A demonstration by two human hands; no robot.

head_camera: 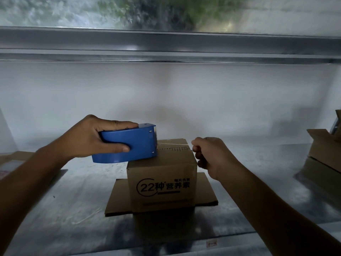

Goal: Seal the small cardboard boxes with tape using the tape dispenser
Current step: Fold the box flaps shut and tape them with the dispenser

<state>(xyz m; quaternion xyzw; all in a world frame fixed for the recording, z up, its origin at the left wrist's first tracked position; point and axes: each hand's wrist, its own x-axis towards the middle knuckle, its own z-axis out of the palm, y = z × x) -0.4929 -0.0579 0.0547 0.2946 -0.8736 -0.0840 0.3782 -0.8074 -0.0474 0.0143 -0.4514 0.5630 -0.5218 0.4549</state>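
Head view: left hand (96, 137) grips tape dispenser (129, 146) over box (162, 183), right hand (210, 154) pinches tape (173, 143) alongside.

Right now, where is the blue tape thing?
Head view, left of centre: the left hand grips the blue tape dispenser at the top left edge of the cardboard box.

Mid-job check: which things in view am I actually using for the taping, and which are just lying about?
In use: blue tape dispenser, gripped by the left hand; tape strip across the top of the small printed box; right hand pinching the strip's end.
Lying about: flat cardboard sheet under the box; open cartons at far right; cardboard piece at far left.
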